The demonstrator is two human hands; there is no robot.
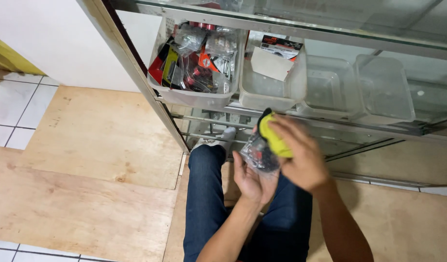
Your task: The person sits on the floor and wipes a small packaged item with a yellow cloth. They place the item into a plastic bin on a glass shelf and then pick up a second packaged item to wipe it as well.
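Note:
My left hand (250, 179) is palm up over my lap and holds a small clear plastic bag (259, 154) with dark small parts inside. My right hand (301, 157) is curled over a yellow-green cloth (273, 137) and presses it against the top of the bag. Both hands sit just in front of the lower shelf of a glass display cabinet (330, 34). My legs in dark blue jeans (204, 194) are below the hands.
On the cabinet shelf stand clear plastic bins: one (197, 97) full of packaged small parts, one (269, 99) with a card pack, two (383, 87) bare. A metal cabinet frame post (136, 73) runs diagonally at left. Plywood sheets (87, 160) cover the tiled floor.

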